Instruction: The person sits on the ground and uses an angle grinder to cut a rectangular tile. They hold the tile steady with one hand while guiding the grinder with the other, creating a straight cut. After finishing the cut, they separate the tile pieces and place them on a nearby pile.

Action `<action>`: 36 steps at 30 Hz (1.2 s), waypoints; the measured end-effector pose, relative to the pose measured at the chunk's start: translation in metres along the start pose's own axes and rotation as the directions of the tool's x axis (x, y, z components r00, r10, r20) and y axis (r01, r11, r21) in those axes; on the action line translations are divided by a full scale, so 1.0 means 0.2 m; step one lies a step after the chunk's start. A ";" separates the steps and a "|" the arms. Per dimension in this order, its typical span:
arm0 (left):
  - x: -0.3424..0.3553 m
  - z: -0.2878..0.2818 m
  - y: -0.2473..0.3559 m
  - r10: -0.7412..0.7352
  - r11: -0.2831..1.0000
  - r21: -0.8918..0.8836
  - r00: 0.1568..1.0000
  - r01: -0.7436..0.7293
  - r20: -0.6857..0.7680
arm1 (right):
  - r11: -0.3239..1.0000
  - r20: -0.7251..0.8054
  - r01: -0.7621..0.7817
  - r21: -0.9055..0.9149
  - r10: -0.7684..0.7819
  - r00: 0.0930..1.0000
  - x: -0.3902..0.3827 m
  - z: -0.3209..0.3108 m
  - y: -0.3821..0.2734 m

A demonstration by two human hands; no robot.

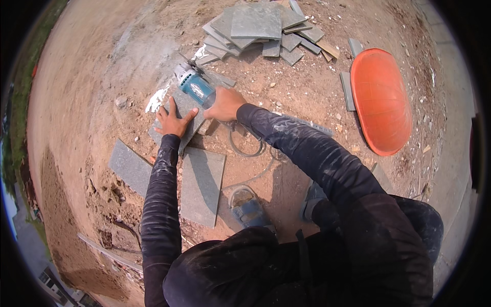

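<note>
1. Your left hand [174,123] is spread wide, palm down on a grey slab [192,128]; your right hand [225,104] is wrapped around the rear of a teal angle grinder [198,90].
2. The grinder points toward eleven o'clock, its metallic head over the slab's far part. Whether the disc touches stone or spins, you can't tell from here.
3. The step in hand looks like bracing the slab for grinding or cutting. The next move likely calls for a firm right wrist, with your left fingers clear of the disc.
4. The slab is flat, matte and straight-edged, seemingly stone; expect it to be stiff and liable to chip.
5. At four o'clock, a thin, dark cable [248,153] loops over gritty, reddish soil.
6. At six lies a rectangular slab [194,192], partly darkened; at eight, an angular offcut [130,166].
7. At one o'clock, a loose heap of slabs [255,21] overlaps, corners jutting.
8. At three, well apart, sits a smooth orange, dome-shaped shell [382,102].
</note>
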State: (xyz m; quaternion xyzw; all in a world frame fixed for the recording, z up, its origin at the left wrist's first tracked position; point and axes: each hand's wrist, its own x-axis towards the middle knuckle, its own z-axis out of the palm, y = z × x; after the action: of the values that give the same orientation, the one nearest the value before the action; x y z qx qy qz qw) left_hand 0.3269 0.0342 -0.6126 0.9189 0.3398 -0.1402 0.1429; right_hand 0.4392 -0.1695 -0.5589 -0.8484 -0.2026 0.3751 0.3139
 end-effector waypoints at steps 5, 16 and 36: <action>0.00 0.00 0.00 -0.003 1.000 0.009 1.000 0.003 0.006 | 0.999 -0.064 0.039 0.017 -0.038 0.997 -0.03 0.02 0.01; 0.00 -0.01 0.01 -0.004 1.000 -0.001 1.000 0.004 0.001 | 0.999 0.002 -0.009 0.048 0.009 1.000 -0.04 0.01 0.04; 0.01 0.00 0.00 -0.009 1.000 0.020 1.000 0.009 0.000 | 0.999 -0.016 0.004 0.054 -0.003 1.000 -0.12 0.01 0.07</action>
State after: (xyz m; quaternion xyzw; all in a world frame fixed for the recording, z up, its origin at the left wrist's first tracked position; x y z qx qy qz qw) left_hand 0.3289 0.0351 -0.6122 0.9188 0.3426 -0.1443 0.1329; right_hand 0.4237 -0.1939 -0.5574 -0.8423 -0.1913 0.3731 0.3387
